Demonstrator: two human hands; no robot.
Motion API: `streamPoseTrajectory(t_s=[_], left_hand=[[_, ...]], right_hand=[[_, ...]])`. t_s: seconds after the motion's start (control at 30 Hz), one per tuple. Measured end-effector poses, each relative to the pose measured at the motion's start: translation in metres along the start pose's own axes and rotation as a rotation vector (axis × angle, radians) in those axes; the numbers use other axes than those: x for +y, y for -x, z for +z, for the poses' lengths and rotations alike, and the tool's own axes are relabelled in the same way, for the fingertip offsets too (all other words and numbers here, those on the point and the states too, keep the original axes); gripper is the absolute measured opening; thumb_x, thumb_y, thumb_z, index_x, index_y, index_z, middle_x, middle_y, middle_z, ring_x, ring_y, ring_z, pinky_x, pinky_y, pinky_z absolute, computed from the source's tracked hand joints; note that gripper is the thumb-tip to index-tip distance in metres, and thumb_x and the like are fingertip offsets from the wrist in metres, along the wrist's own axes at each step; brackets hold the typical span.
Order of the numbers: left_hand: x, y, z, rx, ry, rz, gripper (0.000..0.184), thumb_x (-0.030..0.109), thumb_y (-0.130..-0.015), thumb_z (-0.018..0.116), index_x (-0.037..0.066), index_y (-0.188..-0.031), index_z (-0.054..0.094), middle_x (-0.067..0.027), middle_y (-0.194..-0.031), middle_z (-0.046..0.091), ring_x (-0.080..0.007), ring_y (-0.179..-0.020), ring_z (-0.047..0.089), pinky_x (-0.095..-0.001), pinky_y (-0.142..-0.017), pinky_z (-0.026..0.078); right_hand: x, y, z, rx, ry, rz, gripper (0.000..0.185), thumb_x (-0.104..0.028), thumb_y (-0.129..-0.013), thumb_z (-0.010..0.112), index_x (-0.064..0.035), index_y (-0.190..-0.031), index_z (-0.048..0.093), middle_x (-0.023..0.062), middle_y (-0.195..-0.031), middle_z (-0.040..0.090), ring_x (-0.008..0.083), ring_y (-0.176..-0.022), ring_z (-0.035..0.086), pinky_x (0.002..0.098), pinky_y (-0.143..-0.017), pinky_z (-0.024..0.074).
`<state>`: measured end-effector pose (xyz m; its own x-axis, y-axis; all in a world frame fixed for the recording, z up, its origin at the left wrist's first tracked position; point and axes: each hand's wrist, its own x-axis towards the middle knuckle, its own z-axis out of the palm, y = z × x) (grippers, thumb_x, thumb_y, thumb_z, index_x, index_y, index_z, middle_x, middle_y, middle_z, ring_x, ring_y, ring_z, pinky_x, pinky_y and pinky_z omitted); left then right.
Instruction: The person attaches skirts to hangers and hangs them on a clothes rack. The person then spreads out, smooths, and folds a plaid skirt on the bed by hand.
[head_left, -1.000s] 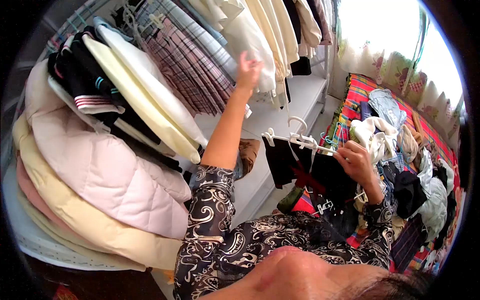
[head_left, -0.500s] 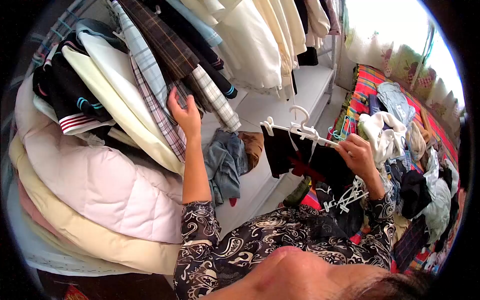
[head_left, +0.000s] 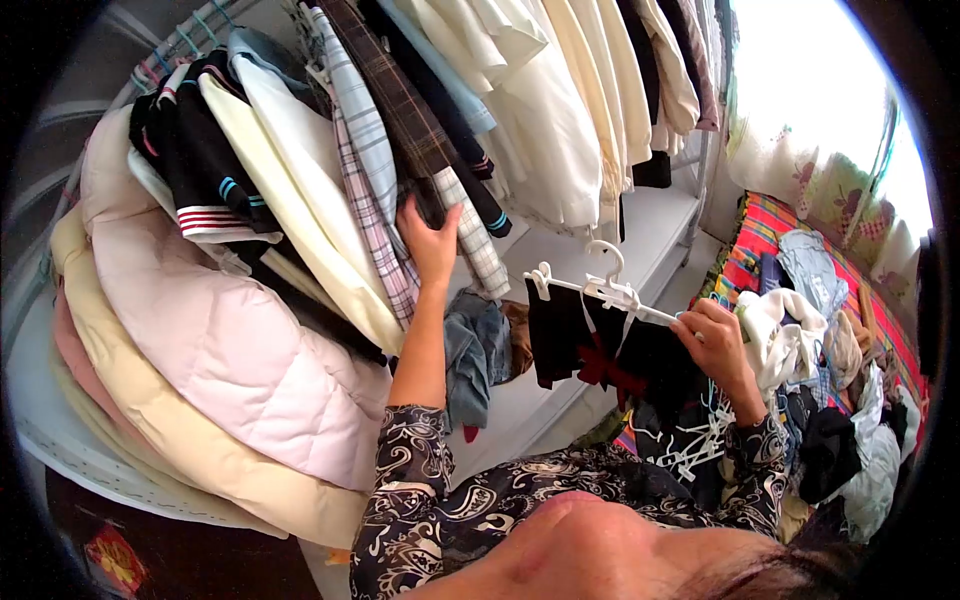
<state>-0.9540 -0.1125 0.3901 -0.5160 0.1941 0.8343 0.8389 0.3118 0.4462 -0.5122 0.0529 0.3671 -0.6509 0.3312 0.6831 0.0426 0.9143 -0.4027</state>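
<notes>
Through the head camera I see two jobs shared between the hands. The right hand [head_left: 708, 335] pinches the end of a white hanger [head_left: 618, 292] between thumb and fingers, with a black garment [head_left: 655, 350] clipped below and a dark red bow [head_left: 605, 372] on its front. It hangs near the shelf [head_left: 650, 225], to the right of a denim garment [head_left: 468, 340].

The left hand [head_left: 430, 245] is in the hanging row, thumb and fingers spread, between a pink checked garment [head_left: 372, 225] and a white checked one [head_left: 468, 232]. I read this step as parting the row. Whether its fingertips grip any cloth, I can't tell.

I judge that moving the hanger calls for a firm pinch and a level bar, since it is held at one end, clear of the loose hangers [head_left: 700, 440] below.
</notes>
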Motion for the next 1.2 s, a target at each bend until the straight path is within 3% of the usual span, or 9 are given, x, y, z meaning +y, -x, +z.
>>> streamPoseTrajectory(t_s=[0.07,0.2,0.33,0.47,0.8,1.0,1.13,1.17,1.2], left_hand=[[-0.002,-0.001,0.009,0.033,0.049,0.113,0.05,0.031,-0.083,0.077,-0.005,-0.111,0.058,-0.0233,-0.119,0.054,-0.0414,-0.113,0.05,-0.0476,-0.1,0.04],[-0.022,-0.008,0.01,0.022,0.097,-0.091,0.022,0.017,-0.091,0.062,-0.004,-0.095,0.058,-0.0198,-0.1,0.059,-0.0372,-0.092,0.057,-0.043,-0.083,0.047],[-0.04,-0.008,-0.015,0.091,0.16,-0.234,0.024,0.017,-0.092,0.057,-0.006,-0.098,0.056,-0.0205,-0.088,0.062,-0.0322,-0.079,0.059,-0.0411,-0.077,0.047],[-0.073,-0.016,-0.036,0.131,0.112,-0.253,0.025,0.017,-0.093,0.053,-0.007,-0.098,0.055,-0.0224,-0.089,0.062,-0.0363,-0.08,0.057,-0.0422,-0.077,0.046],[-0.051,-0.016,-0.063,0.199,0.021,-0.227,0.023,0.016,-0.095,0.053,-0.007,-0.097,0.055,-0.0222,-0.087,0.06,-0.0372,-0.078,0.056,-0.0429,-0.073,0.046],[-0.067,-0.013,-0.062,0.165,0.03,-0.241,0.03,0.018,-0.097,0.055,-0.008,-0.11,0.059,-0.0255,-0.098,0.065,-0.038,-0.089,0.062,-0.0402,-0.082,0.049],[-0.06,-0.012,-0.061,0.138,0.043,-0.264,0.025,0.016,-0.096,0.057,-0.007,-0.107,0.06,-0.0211,-0.092,0.067,-0.0332,-0.083,0.064,-0.0397,-0.078,0.05],[-0.057,-0.012,-0.064,0.087,0.082,-0.252,0.022,0.016,-0.096,0.059,-0.005,-0.1,0.059,-0.0142,-0.082,0.062,-0.0243,-0.074,0.057,-0.0371,-0.071,0.047],[-0.055,-0.012,-0.065,0.089,0.079,-0.258,0.022,0.016,-0.096,0.059,-0.005,-0.1,0.059,-0.0142,-0.082,0.062,-0.0243,-0.074,0.057,-0.0371,-0.071,0.047]], right_hand=[[0.001,-0.002,-0.001,-0.011,-0.013,-0.004,0.01,-0.008,-0.081,0.076,-0.0009,-0.081,0.069,0.0113,-0.07,0.052,0.028,-0.062,0.057,0.0399,-0.056,0.0458],[0.002,-0.004,-0.001,-0.011,-0.027,0.012,0.01,-0.009,-0.081,0.076,-0.0013,-0.08,0.069,0.0107,-0.07,0.053,0.0278,-0.062,0.057,0.0401,-0.056,0.0462],[0.009,-0.002,-0.002,0.007,-0.047,-0.006,0.01,-0.009,-0.081,0.075,-0.0012,-0.08,0.07,0.0106,-0.071,0.055,0.028,-0.063,0.059,0.04,-0.057,0.0469],[0.018,-0.002,-0.005,-0.009,-0.041,0.002,0.01,-0.009,-0.081,0.075,-0.001,-0.079,0.069,0.011,-0.071,0.055,0.0285,-0.064,0.058,0.0399,-0.058,0.0472],[0.029,-0.002,-0.005,-0.026,-0.044,-0.031,0.011,-0.009,-0.081,0.075,-0.0011,-0.078,0.068,0.0114,-0.07,0.053,0.0287,-0.064,0.057,0.0404,-0.058,0.046],[0.026,-0.003,-0.002,0.014,-0.065,-0.002,0.01,-0.008,-0.08,0.077,-0.0002,-0.079,0.07,0.0111,-0.069,0.054,0.0291,-0.062,0.057,0.039,-0.057,0.0458],[0.022,-0.011,-0.002,-0.01,-0.07,-0.012,0.009,-0.006,-0.082,0.074,0.0024,-0.083,0.07,0.0119,-0.072,0.057,0.0275,-0.065,0.058,0.0372,-0.059,0.0449],[0.018,-0.014,-0.002,0.013,-0.063,-0.014,0.01,-0.007,-0.081,0.075,0.0017,-0.082,0.07,0.0119,-0.071,0.056,0.028,-0.063,0.058,0.0381,-0.058,0.0455],[0.016,-0.017,-0.002,0.035,-0.055,-0.017,0.011,-0.008,-0.08,0.076,0.001,-0.08,0.07,0.0119,-0.07,0.056,0.0285,-0.062,0.058,0.039,-0.057,0.046]])
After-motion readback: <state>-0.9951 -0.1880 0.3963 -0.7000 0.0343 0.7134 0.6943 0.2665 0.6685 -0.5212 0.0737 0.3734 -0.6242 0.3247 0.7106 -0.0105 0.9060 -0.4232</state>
